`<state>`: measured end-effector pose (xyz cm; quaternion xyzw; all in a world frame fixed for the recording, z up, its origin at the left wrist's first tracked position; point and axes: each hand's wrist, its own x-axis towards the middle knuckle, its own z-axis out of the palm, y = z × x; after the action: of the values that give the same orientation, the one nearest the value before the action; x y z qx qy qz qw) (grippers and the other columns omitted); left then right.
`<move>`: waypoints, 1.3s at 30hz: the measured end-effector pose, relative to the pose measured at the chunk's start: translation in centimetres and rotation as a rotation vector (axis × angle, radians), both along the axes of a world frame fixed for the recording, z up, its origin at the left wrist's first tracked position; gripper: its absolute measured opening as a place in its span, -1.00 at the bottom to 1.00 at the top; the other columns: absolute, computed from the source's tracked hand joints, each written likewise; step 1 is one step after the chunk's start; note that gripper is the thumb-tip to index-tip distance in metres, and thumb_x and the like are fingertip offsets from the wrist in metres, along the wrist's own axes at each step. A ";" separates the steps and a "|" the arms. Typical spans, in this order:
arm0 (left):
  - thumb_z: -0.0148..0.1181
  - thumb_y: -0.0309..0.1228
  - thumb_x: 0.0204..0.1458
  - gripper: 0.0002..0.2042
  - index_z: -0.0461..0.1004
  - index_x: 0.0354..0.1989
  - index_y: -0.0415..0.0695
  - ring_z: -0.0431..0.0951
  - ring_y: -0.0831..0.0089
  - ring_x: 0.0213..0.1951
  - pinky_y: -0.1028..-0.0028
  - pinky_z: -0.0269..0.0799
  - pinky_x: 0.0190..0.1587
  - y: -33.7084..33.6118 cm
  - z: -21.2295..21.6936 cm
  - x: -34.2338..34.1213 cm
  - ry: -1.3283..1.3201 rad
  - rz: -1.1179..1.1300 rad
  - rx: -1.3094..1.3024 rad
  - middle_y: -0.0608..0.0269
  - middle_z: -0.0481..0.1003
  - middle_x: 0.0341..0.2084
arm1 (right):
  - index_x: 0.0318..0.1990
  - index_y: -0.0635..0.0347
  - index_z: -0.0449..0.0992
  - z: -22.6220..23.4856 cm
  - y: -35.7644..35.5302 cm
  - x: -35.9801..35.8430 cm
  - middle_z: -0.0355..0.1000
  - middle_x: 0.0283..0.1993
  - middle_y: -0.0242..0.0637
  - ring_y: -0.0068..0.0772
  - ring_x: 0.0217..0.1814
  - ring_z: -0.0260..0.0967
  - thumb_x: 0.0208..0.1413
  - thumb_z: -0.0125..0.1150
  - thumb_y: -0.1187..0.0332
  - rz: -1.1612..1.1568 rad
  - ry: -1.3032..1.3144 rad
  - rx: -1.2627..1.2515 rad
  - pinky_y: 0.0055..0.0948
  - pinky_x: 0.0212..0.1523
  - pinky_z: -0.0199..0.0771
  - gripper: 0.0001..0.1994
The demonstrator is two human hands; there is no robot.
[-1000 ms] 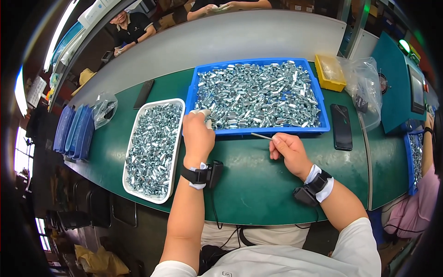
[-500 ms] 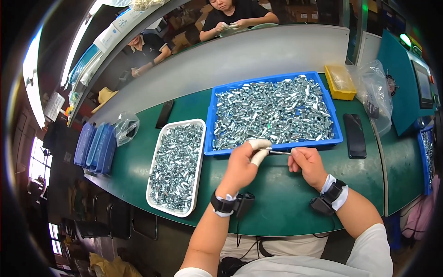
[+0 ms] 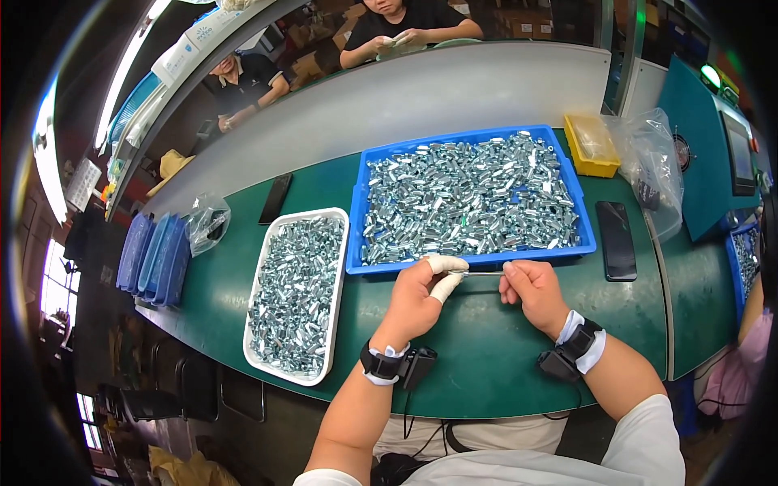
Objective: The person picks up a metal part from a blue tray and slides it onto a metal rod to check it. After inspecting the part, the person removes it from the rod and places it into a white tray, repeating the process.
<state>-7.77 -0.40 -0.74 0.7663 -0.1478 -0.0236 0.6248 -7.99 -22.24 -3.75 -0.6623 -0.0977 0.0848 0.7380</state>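
Observation:
My left hand [image 3: 412,306], with pale covers on its thumb and index finger, pinches a small shiny metal hex fitting [image 3: 458,273]. From the right, my right hand [image 3: 535,293] grips a thin metal rod [image 3: 486,274] between thumb and curled fingers. The rod's far end meets the fitting at the left fingertips; whether it sits inside is too small to tell. Both hands hover just in front of the near rim of a blue tray [image 3: 356,215], which is heaped with similar fittings. A white tray [image 3: 252,296] to the left holds many more.
Right of the blue tray lie a black phone [image 3: 617,243], a yellow box [image 3: 590,158] and a clear plastic bag [image 3: 658,178]. Another dark phone [image 3: 276,198] is behind the white tray. Blue bins [image 3: 162,259] stand far left. Two people sit beyond the grey partition [image 3: 486,89].
My left fingertips have come slightly nearer to me, off the blue tray's rim. Both hands keep their grip on fitting and rod. The whole view has shifted a little.

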 end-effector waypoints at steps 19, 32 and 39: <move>0.18 -0.52 0.11 -0.93 0.43 -0.33 -0.24 0.50 0.61 -0.43 0.58 0.41 -0.37 -1.8 -0.8 -1.1 0.199 -0.094 -0.120 0.28 0.53 -0.49 | -0.51 0.30 0.50 0.6 0.0 -0.5 0.35 -0.66 -0.41 -0.67 -0.60 0.26 0.25 0.01 0.35 0.169 -0.150 -0.233 -0.59 -0.56 0.25 -0.69; 0.20 -0.54 0.08 -0.92 0.44 -0.29 -0.25 0.52 0.61 -0.40 0.60 0.40 -0.39 -2.6 -0.7 -1.2 0.072 0.022 -0.013 0.30 0.51 -0.48 | -0.55 0.29 0.47 0.7 0.3 -0.4 0.35 -0.65 -0.44 -0.71 -0.61 0.22 0.29 0.00 0.29 0.162 -0.017 -0.104 -0.64 -0.55 0.20 -0.63; 0.16 -0.43 0.15 -0.90 0.46 -0.31 -0.20 0.39 0.67 -0.54 0.62 0.27 -0.50 -1.4 -1.7 0.0 0.239 0.129 -0.054 0.34 0.47 -0.55 | -0.53 0.29 0.47 0.0 0.5 -0.2 0.33 -0.65 -0.45 -0.69 -0.60 0.23 0.29 -0.01 0.29 0.078 -0.066 -0.115 -0.63 -0.53 0.23 -0.64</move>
<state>-7.74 -1.77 -2.47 0.7489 -0.0236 -0.0706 0.6585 -8.23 -21.73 -3.79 -0.7017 -0.1427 0.0971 0.6913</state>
